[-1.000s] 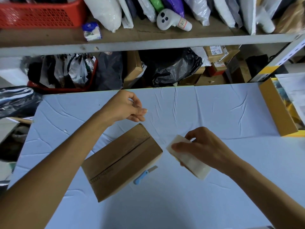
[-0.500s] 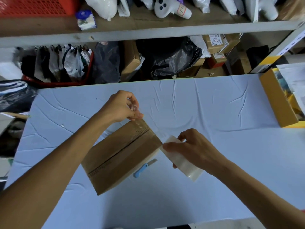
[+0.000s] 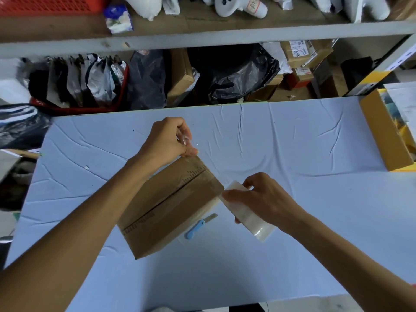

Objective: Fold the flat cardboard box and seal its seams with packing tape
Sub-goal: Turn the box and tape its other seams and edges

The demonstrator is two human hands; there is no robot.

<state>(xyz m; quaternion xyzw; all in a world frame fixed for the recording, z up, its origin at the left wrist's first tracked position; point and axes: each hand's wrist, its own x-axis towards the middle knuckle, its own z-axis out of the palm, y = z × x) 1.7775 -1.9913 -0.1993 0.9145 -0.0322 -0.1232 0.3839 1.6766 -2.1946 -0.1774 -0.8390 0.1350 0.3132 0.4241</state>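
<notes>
A folded brown cardboard box [image 3: 166, 212] lies slantwise on the light blue table [image 3: 292, 154], its two top flaps meeting in a dark centre seam. My left hand [image 3: 167, 140] is at the box's far corner and pinches the free end of clear packing tape. My right hand [image 3: 258, 199] grips the white tape roll [image 3: 249, 217] at the box's right corner. A glossy strip of tape stretches between the two hands across the box's far end.
A small blue utility knife [image 3: 198, 227] lies on the table just right of the box, below the roll. A yellow-edged cardboard box [image 3: 385, 136] stands at the table's right edge. Cluttered shelves with bags and boxes [image 3: 225, 73] rise behind the table.
My left hand came down from above the table to the box's far corner with the tape end. My right hand brought the roll left against the box's right corner.
</notes>
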